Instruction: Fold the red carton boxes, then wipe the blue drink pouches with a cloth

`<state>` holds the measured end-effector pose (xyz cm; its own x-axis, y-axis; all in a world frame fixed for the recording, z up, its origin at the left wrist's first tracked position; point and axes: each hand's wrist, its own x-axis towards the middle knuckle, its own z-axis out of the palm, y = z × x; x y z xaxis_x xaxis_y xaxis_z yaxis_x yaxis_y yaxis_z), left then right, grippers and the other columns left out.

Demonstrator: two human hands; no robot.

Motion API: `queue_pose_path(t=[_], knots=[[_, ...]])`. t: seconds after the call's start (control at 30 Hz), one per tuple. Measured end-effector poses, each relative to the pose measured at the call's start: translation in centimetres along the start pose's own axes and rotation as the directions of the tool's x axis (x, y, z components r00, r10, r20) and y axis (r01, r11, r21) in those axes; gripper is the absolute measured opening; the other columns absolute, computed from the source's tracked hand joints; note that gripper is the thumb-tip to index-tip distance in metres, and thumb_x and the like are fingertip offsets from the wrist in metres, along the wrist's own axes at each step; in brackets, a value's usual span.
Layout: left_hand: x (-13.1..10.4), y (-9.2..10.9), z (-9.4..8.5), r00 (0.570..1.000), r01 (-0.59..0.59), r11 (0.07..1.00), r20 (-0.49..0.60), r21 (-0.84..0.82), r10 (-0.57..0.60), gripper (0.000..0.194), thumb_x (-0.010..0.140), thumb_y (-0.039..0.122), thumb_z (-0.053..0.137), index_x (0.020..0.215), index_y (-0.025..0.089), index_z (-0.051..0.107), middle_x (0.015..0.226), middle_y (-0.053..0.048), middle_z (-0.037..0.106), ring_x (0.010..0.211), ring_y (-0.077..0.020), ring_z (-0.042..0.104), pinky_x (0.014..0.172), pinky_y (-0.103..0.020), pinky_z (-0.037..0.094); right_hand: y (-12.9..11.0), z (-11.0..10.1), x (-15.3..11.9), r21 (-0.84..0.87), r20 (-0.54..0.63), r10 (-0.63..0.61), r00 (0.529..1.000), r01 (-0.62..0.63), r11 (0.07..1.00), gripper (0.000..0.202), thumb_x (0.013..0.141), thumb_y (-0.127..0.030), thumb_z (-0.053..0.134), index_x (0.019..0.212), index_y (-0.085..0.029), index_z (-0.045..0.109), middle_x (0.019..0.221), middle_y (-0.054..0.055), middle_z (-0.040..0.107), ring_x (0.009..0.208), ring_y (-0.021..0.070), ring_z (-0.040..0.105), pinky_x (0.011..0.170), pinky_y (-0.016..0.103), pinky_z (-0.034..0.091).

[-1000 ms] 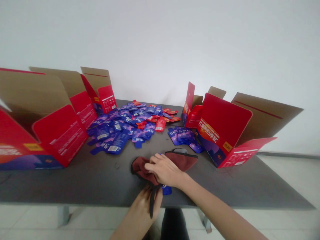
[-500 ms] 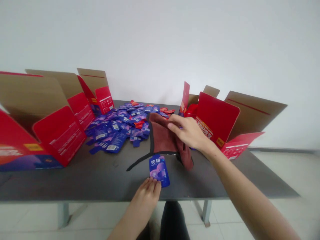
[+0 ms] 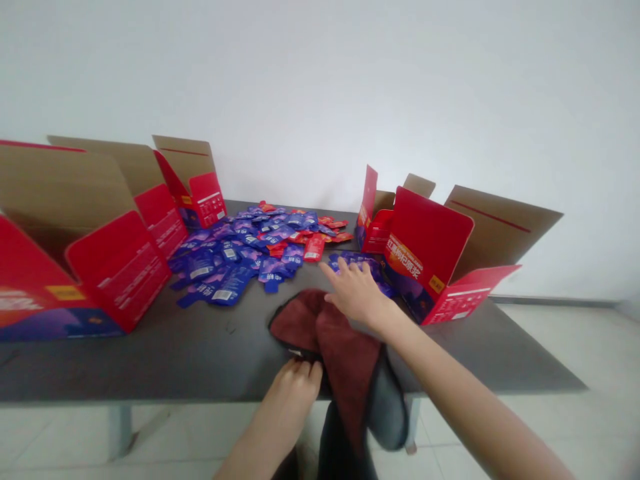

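Note:
A brown cloth point(image 3: 345, 340) with black edging lies folded and bunched at the table's front. Part of it hangs over the edge, and a grey-blue piece point(image 3: 387, 407) shows at its lower right. My left hand point(image 3: 295, 387) rests at the table edge with fingers closed together, their tips at the cloth's border. The blue pouch under those fingers is now covered by the cloth. Above the cloth's upper right part is my right hand point(image 3: 357, 290), with index finger and thumb apart and the other fingers reaching forward. It stands close to several blue pouches point(image 3: 385, 289).
A heap of blue pouches point(image 3: 235, 250) with red pouches point(image 3: 314, 247) spreads across the back of the dark table point(image 3: 200, 360). Open red cartons stand at the left point(image 3: 120, 267) and the right point(image 3: 425, 247). A white wall point(image 3: 320, 100) rises behind.
The cloth has come down from its raised position toward me, over the blue pouch and the table edge. My right hand has moved slightly left and lower, with fingers spread. My left hand has stayed put.

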<state>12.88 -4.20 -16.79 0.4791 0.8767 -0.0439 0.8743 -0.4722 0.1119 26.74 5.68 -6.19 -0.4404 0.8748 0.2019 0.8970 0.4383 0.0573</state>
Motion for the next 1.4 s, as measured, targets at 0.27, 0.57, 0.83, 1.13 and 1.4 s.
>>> queue_pose_path(t=[0.27,0.57,0.83,1.13,1.4], knots=[[-0.1,-0.2,-0.4,0.998,-0.05,0.998,0.031,0.048,0.048,0.035,0.08,-0.005,0.037,0.103,0.006,0.06,0.1,-0.017,0.065,0.094,-0.0245,0.062,0.086,-0.039,0.048,-3.4,3.8,-4.7,0.207,0.055,-0.264,0.963,0.248,0.946,0.035,0.083,-0.049,0.05,0.103,-0.02,0.052,0.095,0.008,0.057,0.094,0.0223,0.048,0.076,0.033,0.041],[-0.1,-0.5,0.7,0.988,-0.107,0.989,-0.096,0.103,0.117,0.036,0.079,-0.005,0.039,0.107,0.006,0.058,0.111,-0.02,0.062,0.104,-0.0251,0.059,0.09,-0.038,0.047,-0.2,10.4,1.6,0.122,0.134,-0.087,0.987,0.071,0.99,0.021,0.091,-0.031,0.036,0.1,-0.021,0.053,0.091,0.008,0.057,0.085,0.0198,0.053,0.072,0.03,0.035],[0.0,-0.4,0.8,0.985,-0.121,0.978,-0.101,0.169,0.139,0.039,0.076,-0.008,0.037,0.106,0.006,0.057,0.105,-0.018,0.064,0.098,-0.0235,0.062,0.086,-0.036,0.049,0.1,4.5,-2.6,0.364,-0.04,-0.259,0.965,0.255,0.896,0.02,0.094,-0.031,0.031,0.089,-0.021,0.048,0.087,0.001,0.052,0.078,0.0121,0.05,0.066,0.023,0.032],[0.2,-0.9,2.0,0.944,-0.19,0.92,-0.194,0.343,0.267,0.031,0.08,0.001,0.038,0.104,0.004,0.058,0.098,-0.018,0.066,0.092,-0.0248,0.063,0.084,-0.035,0.049,-1.4,9.3,-3.0,0.224,0.084,-0.422,0.903,0.396,0.891,0.018,0.09,-0.032,0.036,0.088,-0.025,0.052,0.088,0.0,0.049,0.068,0.0111,0.05,0.054,0.024,0.026],[0.2,-2.8,2.3,0.9,-0.287,0.931,-0.271,0.224,0.343,0.035,0.08,-0.002,0.038,0.105,0.012,0.058,0.106,-0.01,0.066,0.101,-0.0195,0.06,0.089,-0.031,0.047,1.6,6.9,1.3,0.18,0.045,-0.187,0.981,0.176,0.968,0.02,0.093,-0.029,0.032,0.098,-0.019,0.048,0.097,0.005,0.053,0.08,0.015,0.053,0.063,0.025,0.032]])
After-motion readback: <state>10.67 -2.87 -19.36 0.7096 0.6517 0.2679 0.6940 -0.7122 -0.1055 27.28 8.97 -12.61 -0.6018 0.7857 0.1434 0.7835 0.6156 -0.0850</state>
